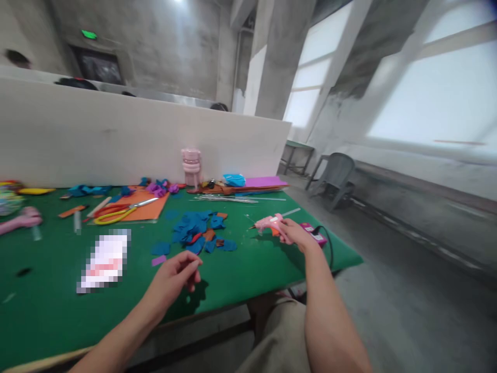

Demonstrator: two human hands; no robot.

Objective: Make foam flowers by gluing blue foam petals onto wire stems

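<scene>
My right hand [295,234] is wrapped round the handle of a pink hot glue gun [268,223], its nozzle pointing left and a clear glue stick out of its back. My left hand [179,270] hovers over the near side of the table, thumb and fingers drawn together in a loose pinch. Whatever may be between those fingers is too small to make out. Just beyond it lies a pile of blue crepe-like scraps [192,226] with a few brown and red bits. A small purple strip [159,260] rests beside the left hand.
Scissors with red and yellow handles [116,211] lie on orange sheets [149,202]. A pink cylinder-like object [191,166] stands against the white partition [147,134]. Thin clear sticks [229,198] lie at the back. A magenta box [313,234] with a black cable sits right of my right hand.
</scene>
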